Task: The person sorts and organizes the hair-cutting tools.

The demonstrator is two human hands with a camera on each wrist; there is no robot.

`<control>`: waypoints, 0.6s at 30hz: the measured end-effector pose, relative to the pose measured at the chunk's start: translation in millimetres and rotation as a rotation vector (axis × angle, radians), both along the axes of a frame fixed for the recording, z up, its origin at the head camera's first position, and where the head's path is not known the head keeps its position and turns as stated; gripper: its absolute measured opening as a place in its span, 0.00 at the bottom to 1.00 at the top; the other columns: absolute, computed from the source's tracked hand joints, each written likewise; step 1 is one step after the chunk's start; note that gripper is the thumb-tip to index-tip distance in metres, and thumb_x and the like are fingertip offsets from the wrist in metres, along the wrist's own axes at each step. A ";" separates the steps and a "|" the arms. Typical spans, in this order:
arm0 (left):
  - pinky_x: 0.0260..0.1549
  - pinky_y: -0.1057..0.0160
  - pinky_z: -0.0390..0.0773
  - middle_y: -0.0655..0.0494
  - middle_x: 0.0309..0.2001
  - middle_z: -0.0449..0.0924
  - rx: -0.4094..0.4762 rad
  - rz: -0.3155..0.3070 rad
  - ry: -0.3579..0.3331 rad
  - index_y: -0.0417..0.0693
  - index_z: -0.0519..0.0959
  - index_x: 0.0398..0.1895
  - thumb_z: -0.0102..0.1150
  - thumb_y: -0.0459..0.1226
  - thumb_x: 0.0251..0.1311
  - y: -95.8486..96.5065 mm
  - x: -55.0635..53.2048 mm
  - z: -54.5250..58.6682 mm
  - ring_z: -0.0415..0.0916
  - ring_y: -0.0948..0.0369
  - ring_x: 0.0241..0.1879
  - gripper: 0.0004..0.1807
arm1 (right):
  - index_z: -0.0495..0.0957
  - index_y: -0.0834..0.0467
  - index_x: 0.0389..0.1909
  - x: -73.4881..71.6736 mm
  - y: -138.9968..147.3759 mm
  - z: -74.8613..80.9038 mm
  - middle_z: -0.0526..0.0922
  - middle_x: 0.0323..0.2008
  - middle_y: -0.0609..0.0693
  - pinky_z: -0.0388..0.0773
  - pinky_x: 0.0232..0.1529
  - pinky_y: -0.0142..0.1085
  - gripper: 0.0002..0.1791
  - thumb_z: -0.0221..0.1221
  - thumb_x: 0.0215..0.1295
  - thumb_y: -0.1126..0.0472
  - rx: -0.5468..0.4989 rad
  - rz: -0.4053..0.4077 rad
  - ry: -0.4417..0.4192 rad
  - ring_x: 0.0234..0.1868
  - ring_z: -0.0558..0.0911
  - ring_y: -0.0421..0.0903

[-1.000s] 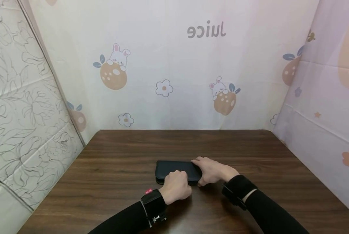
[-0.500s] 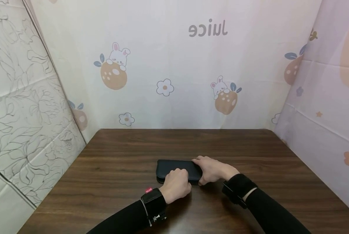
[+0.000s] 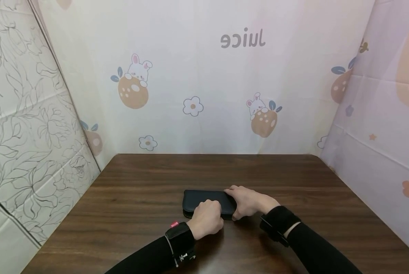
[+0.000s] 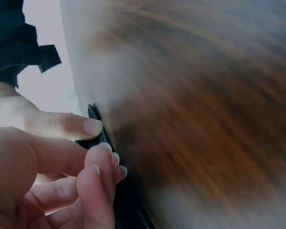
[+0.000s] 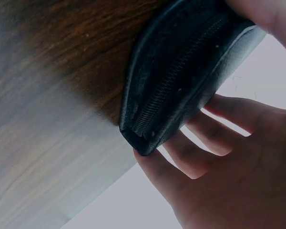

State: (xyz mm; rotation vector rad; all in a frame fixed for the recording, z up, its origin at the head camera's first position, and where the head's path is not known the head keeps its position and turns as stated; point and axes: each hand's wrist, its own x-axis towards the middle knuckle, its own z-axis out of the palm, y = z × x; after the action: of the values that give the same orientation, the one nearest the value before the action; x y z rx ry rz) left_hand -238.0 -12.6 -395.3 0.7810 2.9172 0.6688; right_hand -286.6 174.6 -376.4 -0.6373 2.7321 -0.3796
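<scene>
A black zip-around wallet (image 3: pixel 195 198) lies flat on the wooden table, its long side facing me. My right hand (image 3: pixel 250 201) grips its right end, the thumb at the near corner and the fingers over the far side. In the right wrist view, the zipper (image 5: pixel 169 81) runs closed along that end between the two covers. My left hand (image 3: pixel 206 220) is at the near long edge, fingers curled and the thumb against them. Seen from the left wrist, its fingertips (image 4: pixel 102 150) pinch at the zipper edge; the zipper pull is hidden behind them.
The brown wood-grain table (image 3: pixel 139 182) extends around the wallet. A pale printed curtain (image 3: pixel 194 68) hangs behind it, with another curtain (image 3: pixel 369 125) on the right and a flower-patterned sheet (image 3: pixel 36 114) on the left.
Both hands keep their hold and place at the wallet. The head view shifts slightly, and nothing else visibly moves.
</scene>
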 end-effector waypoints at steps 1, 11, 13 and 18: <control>0.16 0.66 0.63 0.62 0.11 0.55 -0.003 -0.002 -0.005 0.52 0.63 0.10 0.60 0.28 0.56 0.2 -0.2 0.1 0.61 0.62 0.12 0.22 | 0.66 0.61 0.73 0.1 0.5 -0.4 0.67 0.70 0.58 0.72 0.55 0.49 0.49 0.77 0.49 0.59 0.001 0.000 -0.001 0.61 0.72 0.53; 0.17 0.66 0.65 0.62 0.11 0.57 -0.024 -0.005 -0.021 0.52 0.65 0.10 0.63 0.31 0.56 3.6 -2.3 -0.4 0.63 0.62 0.13 0.21 | 0.66 0.61 0.73 1.1 2.6 1.4 0.68 0.69 0.57 0.73 0.55 0.50 0.49 0.77 0.49 0.60 -0.001 0.016 0.000 0.59 0.72 0.52; 0.16 0.66 0.64 0.63 0.10 0.57 -0.017 -0.002 -0.027 0.52 0.65 0.10 0.63 0.31 0.55 4.0 -1.8 -0.9 0.63 0.63 0.13 0.21 | 0.66 0.61 0.73 1.2 3.1 0.7 0.68 0.69 0.57 0.73 0.55 0.50 0.49 0.77 0.49 0.59 0.001 0.017 0.000 0.59 0.72 0.52; 0.12 0.66 0.59 0.63 0.10 0.53 0.024 0.011 -0.052 0.53 0.62 0.10 0.62 0.30 0.55 4.2 -0.9 -3.2 0.57 0.63 0.10 0.23 | 0.66 0.61 0.73 -0.1 4.7 -2.7 0.67 0.70 0.57 0.73 0.57 0.50 0.50 0.78 0.49 0.58 -0.001 0.024 0.014 0.63 0.72 0.55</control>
State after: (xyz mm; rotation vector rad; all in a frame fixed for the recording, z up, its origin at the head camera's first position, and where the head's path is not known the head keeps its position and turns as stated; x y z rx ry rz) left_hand -238.9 -8.4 -398.4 0.7383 2.8744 0.7157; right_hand -286.7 179.3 -379.1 -0.6745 2.7354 -0.3721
